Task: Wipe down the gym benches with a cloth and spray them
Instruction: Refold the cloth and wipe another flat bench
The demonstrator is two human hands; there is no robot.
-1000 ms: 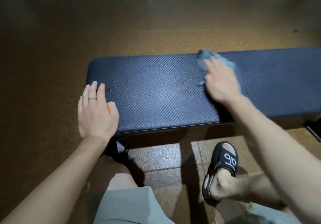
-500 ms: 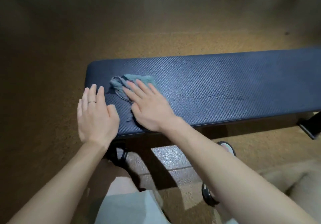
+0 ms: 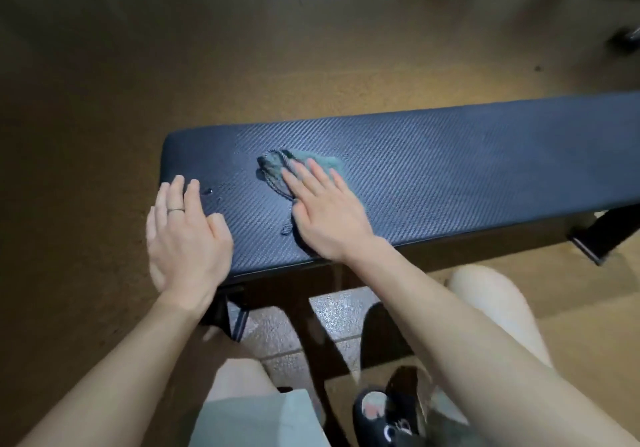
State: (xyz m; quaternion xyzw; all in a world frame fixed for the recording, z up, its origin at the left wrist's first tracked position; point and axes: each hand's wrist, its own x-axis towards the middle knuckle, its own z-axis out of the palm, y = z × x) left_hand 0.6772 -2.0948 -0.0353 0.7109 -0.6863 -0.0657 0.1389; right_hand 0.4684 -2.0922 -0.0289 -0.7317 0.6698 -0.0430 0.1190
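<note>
My right hand (image 3: pixel 325 218) presses flat, fingers straight and slightly apart, on a crumpled teal cloth (image 3: pixel 294 169) atop the dark blue textured padded bench (image 3: pixel 450 176). My left hand (image 3: pixel 185 235) rests flat on its near-left corner. Bare pad stretches right.

A long dark navy gym bench (image 3: pixel 433 172) with a diagonal woven texture runs across the floor. A crumpled teal cloth (image 3: pixel 277 169) lies on its top toward the left end, roughly midway between the far and near edges, partly covered. A few water droplets (image 3: pixel 208 191) sit near the left end.
</note>
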